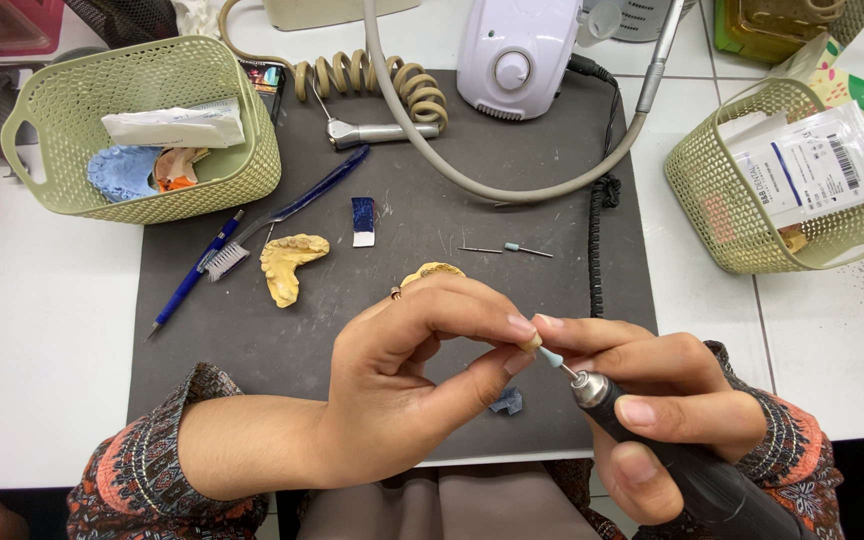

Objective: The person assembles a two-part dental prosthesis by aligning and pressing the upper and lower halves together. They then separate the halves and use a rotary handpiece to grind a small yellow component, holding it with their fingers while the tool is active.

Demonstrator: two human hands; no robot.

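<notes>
Left fingertips (520,335) were pinched together on a small tan piece (531,343), mostly hidden between thumb and forefinger. Right hand (667,400) was closed around a black handpiece (692,465); its pale blue burr (551,357) touched the piece, just above the mat's (252,350) front edge. Judged step: grinding or trimming the piece. Next move likely called for a steady pinch and light burr pressure, piece turned by degrees. Behind the left hand (402,385) lay a yellow cast (287,265), a toothbrush (282,215), a spare burr (507,248). Green baskets (142,125) stood at either side.
</notes>
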